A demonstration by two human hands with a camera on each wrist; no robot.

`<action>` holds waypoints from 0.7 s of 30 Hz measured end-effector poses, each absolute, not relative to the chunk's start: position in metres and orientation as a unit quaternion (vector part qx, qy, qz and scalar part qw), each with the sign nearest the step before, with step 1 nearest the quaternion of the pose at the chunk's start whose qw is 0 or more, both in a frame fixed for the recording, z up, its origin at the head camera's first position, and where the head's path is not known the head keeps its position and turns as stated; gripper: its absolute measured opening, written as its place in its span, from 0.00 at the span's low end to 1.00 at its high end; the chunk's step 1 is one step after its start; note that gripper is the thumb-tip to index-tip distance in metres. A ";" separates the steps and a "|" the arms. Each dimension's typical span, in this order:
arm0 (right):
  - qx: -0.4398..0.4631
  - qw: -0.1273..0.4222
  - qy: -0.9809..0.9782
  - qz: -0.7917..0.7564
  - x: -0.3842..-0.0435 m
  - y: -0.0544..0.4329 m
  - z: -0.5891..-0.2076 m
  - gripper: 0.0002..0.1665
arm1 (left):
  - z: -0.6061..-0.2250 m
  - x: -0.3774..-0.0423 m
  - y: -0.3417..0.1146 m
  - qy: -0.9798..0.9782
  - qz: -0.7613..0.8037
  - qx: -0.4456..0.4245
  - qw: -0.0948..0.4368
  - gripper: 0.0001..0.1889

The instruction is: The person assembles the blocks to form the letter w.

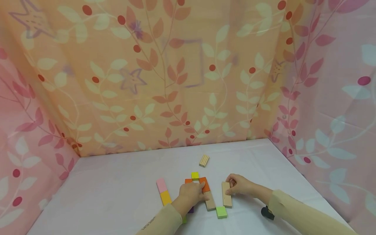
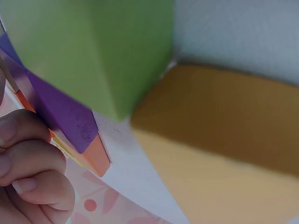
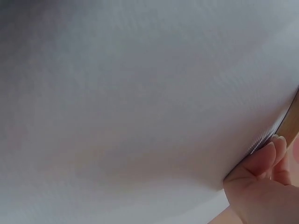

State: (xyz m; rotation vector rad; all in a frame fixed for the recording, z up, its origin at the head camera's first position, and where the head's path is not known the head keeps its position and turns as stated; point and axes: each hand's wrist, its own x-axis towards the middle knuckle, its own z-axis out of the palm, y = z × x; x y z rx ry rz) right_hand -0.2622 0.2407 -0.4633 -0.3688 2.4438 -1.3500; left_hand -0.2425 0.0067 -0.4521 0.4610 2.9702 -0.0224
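Observation:
In the head view my left hand (image 1: 190, 193) reaches over a zigzag row of flat blocks. Its index fingertip touches the right orange block (image 1: 204, 185), and its thumb lies by a plain wooden block (image 1: 210, 199). Several of its fingers (image 2: 32, 163) are curled in the left wrist view; whether they pinch anything is hidden. My right hand (image 1: 240, 185) pinches the far part of another plain wooden block (image 1: 226, 197), which lies flat on the table. A light green block (image 1: 221, 212) sits between the near ends of both wooden blocks. A yellow block (image 1: 195, 176) tops the row.
Left of the hand lie a pink block (image 1: 161, 185) and a yellow-orange block (image 1: 166, 198). A green block (image 2: 88, 51) and a purple block (image 2: 65, 107) are partly hidden in the head view. Behind stands a small striped wooden piece (image 1: 204, 160). Patterned cloth (image 1: 176, 98) walls the table.

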 end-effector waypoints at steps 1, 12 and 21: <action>-0.129 0.163 0.855 -0.474 -0.262 0.240 -0.463 0.21 | -0.452 -0.242 0.007 0.986 -0.007 0.153 0.069 0.34; -0.135 0.160 0.857 -0.471 -0.262 0.241 -0.462 0.21 | -0.455 -0.243 0.005 0.986 -0.009 0.158 0.059 0.35; -0.133 0.159 0.855 -0.476 -0.261 0.241 -0.463 0.21 | -0.454 -0.244 0.005 0.985 -0.009 0.162 0.059 0.34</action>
